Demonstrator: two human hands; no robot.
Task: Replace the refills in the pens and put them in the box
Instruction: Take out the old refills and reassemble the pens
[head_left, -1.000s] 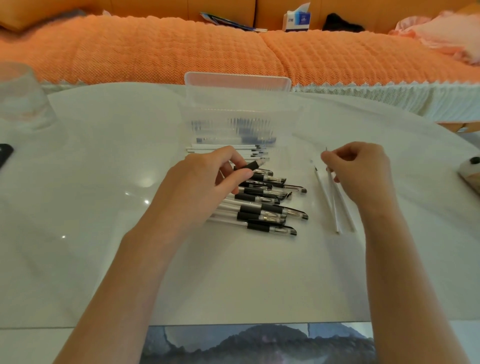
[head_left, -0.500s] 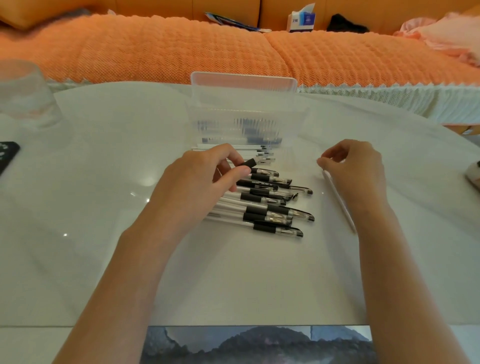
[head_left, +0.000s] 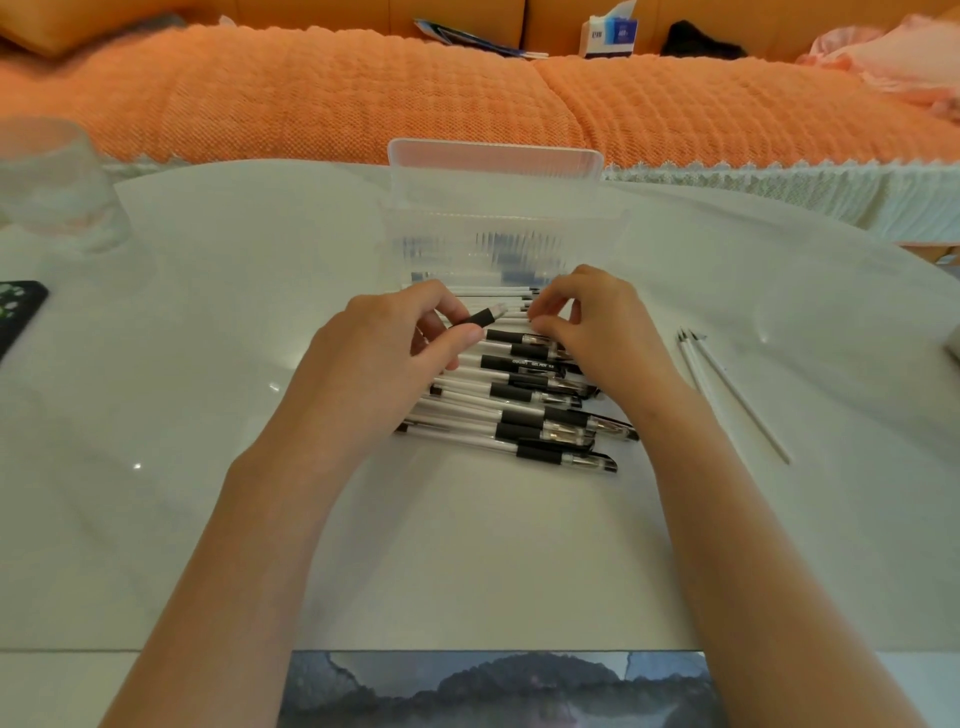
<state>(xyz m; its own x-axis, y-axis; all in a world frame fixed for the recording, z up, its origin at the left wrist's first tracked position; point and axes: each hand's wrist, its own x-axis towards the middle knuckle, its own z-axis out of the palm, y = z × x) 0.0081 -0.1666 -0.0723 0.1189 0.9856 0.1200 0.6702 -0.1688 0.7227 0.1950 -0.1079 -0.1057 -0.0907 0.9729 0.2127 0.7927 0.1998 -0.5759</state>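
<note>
The pen (head_left: 480, 318) in the left hand (head_left: 384, 353) is showing a black sleeve and a clear, pale tip. Just under the grip, the pens (head_left: 519, 410) are showing white-clear barrels, black sleeves and black caps. Beyond the grip, the box (head_left: 498, 208) is looking clear and frosted, with fine ribbing. Right of the grip, the refills (head_left: 727, 389) are lying white with dark tips. The table (head_left: 208, 364) is gleaming white. Far beyond, the cover (head_left: 311, 93) is glowing orange in a waffle weave, edged by white trim (head_left: 779, 182). Far left of the grip, the phone (head_left: 26, 306) is showing black with pale spots.
</note>
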